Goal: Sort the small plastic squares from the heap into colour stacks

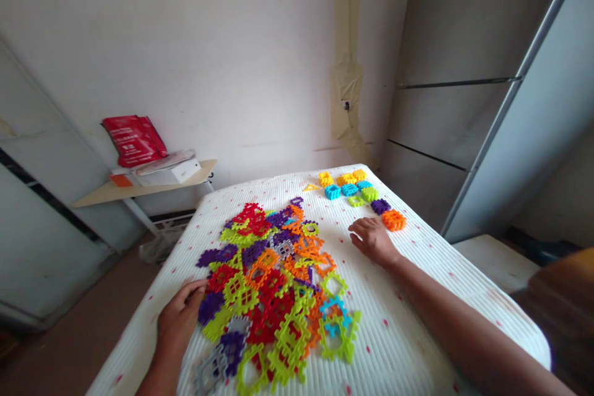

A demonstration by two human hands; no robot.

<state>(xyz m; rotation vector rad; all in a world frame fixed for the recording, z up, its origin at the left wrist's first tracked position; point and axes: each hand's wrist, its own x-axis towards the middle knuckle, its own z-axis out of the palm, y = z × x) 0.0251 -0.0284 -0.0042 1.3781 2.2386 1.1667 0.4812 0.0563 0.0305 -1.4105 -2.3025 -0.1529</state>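
Note:
A heap of flat interlocking plastic tiles (pixel 273 278) in red, lime, purple, orange, grey and blue covers the middle of a white quilted table (pixel 408 334). My left hand (pixel 179 322) rests at the heap's left edge, fingers curled against a purple tile; whether it grips one is unclear. My right hand (pixel 371 240) lies on the cloth right of the heap, fingers loosely bent, holding nothing visible. Just beyond it sits an orange assembled cube (pixel 394 219), then a purple cube (pixel 380 205). More cubes in yellow, blue and green (pixel 348 185) stand in rows at the far right corner.
A side shelf (pixel 139 189) at the left holds a red bag (pixel 133 139) and a white box. A wall runs behind the table. A grey cabinet (pixel 464 105) stands at the right. The floor lies left of the table.

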